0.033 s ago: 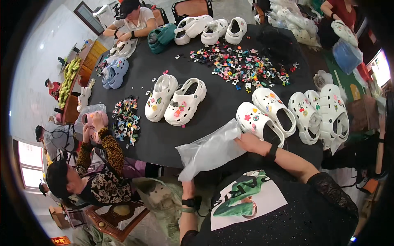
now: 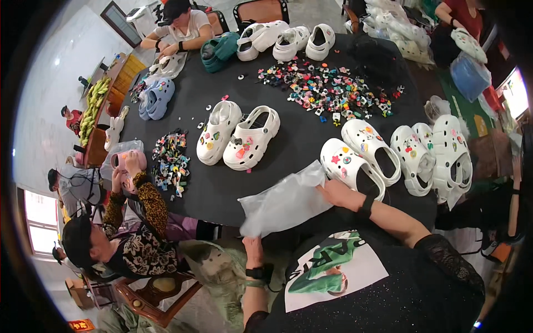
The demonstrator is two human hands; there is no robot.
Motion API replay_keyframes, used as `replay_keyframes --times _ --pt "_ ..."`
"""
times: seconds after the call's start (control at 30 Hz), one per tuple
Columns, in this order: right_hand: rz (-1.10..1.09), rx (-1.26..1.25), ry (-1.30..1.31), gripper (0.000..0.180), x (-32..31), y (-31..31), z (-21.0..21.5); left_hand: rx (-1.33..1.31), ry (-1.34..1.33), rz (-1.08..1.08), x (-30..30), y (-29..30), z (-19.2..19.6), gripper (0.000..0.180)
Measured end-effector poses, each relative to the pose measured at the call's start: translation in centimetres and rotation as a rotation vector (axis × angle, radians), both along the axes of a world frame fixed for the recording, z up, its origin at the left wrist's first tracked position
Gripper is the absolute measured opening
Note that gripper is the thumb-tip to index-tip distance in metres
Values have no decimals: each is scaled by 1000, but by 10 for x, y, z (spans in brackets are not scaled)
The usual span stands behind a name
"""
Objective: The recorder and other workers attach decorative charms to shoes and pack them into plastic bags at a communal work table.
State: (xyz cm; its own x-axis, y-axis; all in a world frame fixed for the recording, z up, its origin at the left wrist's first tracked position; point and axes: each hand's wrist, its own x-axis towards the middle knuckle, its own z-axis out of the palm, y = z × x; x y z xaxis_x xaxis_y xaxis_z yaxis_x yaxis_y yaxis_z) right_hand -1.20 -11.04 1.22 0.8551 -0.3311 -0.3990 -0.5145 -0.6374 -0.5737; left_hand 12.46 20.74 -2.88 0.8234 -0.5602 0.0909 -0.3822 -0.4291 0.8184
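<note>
A clear plastic bag [image 2: 286, 202] stretches between my two hands at the near edge of the table. My left hand [image 2: 253, 250] is closed on its lower left corner, just off the table edge. Over the table, my right hand [image 2: 341, 195] pinches the bag's right end, close to a pair of white clogs [image 2: 347, 164] with colourful charms on their tops. Farther to the left stands another pair of white clogs [image 2: 250, 139], also set with charms. The bag looks flat, with nothing inside that I can make out.
More charmed white clogs [image 2: 413, 161] stand at the right. Loose charms [image 2: 333, 91] lie heaped at the back, with a second pile [image 2: 170, 164] at the left. A co-worker [image 2: 119, 244] sits at my left holding a pink clog [image 2: 132, 164]; another person [image 2: 180, 33] sits across.
My left hand has shifted up slightly, and its fingers show more plainly at the bag's corner. The bag's folds have changed a little; my right hand stays put.
</note>
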Motion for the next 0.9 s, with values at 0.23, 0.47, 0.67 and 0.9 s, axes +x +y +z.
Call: replay_keyframes --times 0.23,0.47,0.67,0.9 --pt "-267 64 -150 42 9 9 21 -158 423 307 11 -22 22 40" --pt "165 -616 -736 62 20 29 68 -194 424 268 6 -12 16 38" --pt "340 -642 -404 61 54 26 46 217 -67 376 5 -22 55 29" --pt "391 -598 -542 57 52 32 12 436 -677 -166 3 -91 93 50"
